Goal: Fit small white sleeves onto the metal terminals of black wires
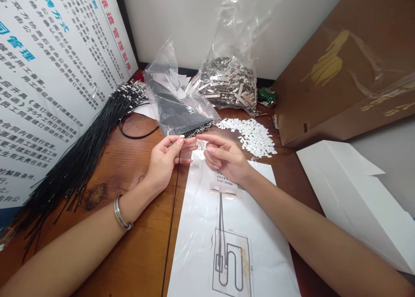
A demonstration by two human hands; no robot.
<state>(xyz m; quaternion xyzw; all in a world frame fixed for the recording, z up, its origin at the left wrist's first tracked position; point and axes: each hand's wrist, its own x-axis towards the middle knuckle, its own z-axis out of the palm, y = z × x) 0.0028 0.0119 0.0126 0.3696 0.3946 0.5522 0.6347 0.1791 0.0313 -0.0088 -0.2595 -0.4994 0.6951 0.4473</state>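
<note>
My left hand is closed in a pinch on a small white plastic connector housing. From it a thin black wire runs down past my wrist to the near edge of the picture. The index finger of my right hand stretches left until its tip meets the left fingertips near the housing. Its thumb stands apart from that finger, while the other fingers curl under; I see nothing held there. Beyond both hands lies a clear bag of black wires with metal ends. Loose white housings are heaped to the right.
A bundle of black wires with white ends lies along the left. Behind stands a clear bag of metal strips. A printed drawing sheet lies below my hands. A brown box and a white carton border the right.
</note>
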